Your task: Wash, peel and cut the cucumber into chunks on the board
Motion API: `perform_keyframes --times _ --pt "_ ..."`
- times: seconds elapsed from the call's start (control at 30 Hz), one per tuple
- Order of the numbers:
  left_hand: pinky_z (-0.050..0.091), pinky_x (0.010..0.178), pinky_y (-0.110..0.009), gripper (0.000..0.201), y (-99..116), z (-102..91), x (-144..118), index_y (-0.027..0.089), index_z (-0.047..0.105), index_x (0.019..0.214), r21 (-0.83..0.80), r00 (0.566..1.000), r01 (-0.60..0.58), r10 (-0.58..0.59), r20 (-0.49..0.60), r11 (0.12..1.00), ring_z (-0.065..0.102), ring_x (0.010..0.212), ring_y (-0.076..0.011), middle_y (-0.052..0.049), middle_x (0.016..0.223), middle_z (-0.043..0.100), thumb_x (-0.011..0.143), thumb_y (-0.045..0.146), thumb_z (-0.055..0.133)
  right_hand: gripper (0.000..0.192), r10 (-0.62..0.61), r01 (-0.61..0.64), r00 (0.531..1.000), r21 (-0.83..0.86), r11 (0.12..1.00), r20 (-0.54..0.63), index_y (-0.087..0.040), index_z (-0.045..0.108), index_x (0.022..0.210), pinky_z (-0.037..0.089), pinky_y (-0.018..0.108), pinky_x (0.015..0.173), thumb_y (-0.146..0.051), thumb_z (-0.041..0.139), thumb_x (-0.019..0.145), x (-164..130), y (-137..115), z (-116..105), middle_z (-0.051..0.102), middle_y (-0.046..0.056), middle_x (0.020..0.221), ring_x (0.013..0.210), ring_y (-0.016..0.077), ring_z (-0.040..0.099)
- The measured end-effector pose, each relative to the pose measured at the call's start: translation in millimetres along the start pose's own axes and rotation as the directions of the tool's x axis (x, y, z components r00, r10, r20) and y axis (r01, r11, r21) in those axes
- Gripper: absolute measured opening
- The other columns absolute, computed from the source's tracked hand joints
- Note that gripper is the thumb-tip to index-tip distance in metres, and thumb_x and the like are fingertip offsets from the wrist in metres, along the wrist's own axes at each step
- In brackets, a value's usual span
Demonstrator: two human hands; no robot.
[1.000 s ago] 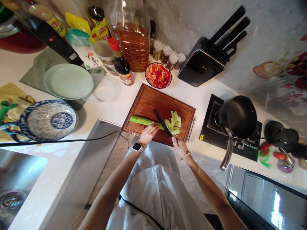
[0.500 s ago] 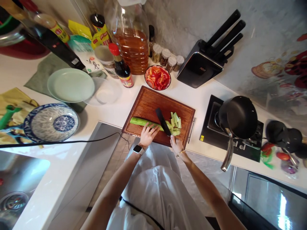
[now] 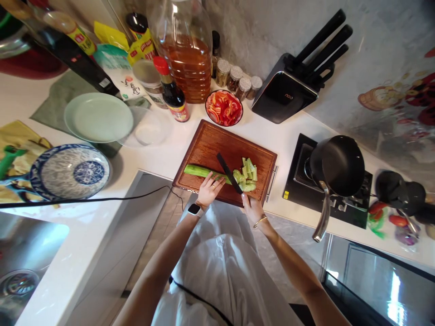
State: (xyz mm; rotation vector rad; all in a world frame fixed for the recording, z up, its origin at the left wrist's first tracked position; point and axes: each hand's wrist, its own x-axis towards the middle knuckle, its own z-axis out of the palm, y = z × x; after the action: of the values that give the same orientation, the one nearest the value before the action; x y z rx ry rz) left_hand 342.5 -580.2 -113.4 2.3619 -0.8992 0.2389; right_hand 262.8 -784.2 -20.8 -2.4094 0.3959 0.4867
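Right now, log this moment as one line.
left hand: pinning cucumber | right hand: gripping knife | cut pieces on cutting board

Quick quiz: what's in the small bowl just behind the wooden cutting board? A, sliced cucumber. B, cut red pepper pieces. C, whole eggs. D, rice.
B: the small bowl behind the cutting board holds cut red pepper pieces, while the cucumber lies on the board under the left hand, beside the knife in the right hand.
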Motion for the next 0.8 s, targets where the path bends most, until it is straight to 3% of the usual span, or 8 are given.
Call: perform_keyframes --times 0.17,0.4,0.63,0.8 --pt "0.038 0.112 -0.050 0.035 1 -2.4 2 0.025 0.063 0.121 0.018 1.000 -0.006 0.005 0.007 1.000 0.060 0.115 -0.0206 -0.004 0.115 0.069 0.095 0.016 0.042 0.059 0.016 -0.015 1.000 -0.028 1.000 0.025 -0.022 0.060 0.067 0.040 0.029 0.056 -0.057 0.021 0.095 -3 10 7 0.059 0.006 0.057 0.058 0.0191 0.059" --pt "0.041 0.110 -0.046 0.034 -5 -7.4 2 0.022 0.063 0.120 -0.018 0.998 -0.030 0.031 0.060 0.999 0.057 0.118 -0.0204 -0.004 0.118 0.068 0.097 0.018 0.038 0.061 0.040 -0.041 0.999 -0.045 0.998 -0.027 -0.021 0.061 0.073 0.041 0.031 0.058 -0.059 0.020 0.095 27 13 40 0.063 0.009 0.064 0.061 0.0217 0.061" --pt "0.046 0.106 -0.043 0.035 -11 -1.7 -4 0.019 0.059 0.125 -0.064 0.999 -0.010 0.012 0.032 0.998 0.055 0.122 -0.0211 -0.009 0.119 0.066 0.097 0.019 0.037 0.062 -0.003 0.002 1.000 0.107 0.994 0.008 -0.025 0.057 0.064 0.043 0.031 0.059 -0.062 0.018 0.095 16 5 16 0.054 0.003 0.052 0.055 0.0188 0.059" --pt "0.045 0.107 -0.042 0.034 -10 -1.9 -4 0.019 0.060 0.123 -0.044 0.999 -0.025 0.026 0.024 0.999 0.054 0.123 -0.0215 -0.008 0.119 0.066 0.096 0.017 0.039 0.060 -0.047 0.048 0.999 0.117 0.992 -0.009 -0.025 0.055 0.061 0.042 0.030 0.058 -0.062 0.021 0.095 10 -6 6 0.054 0.003 0.053 0.055 0.0175 0.058"
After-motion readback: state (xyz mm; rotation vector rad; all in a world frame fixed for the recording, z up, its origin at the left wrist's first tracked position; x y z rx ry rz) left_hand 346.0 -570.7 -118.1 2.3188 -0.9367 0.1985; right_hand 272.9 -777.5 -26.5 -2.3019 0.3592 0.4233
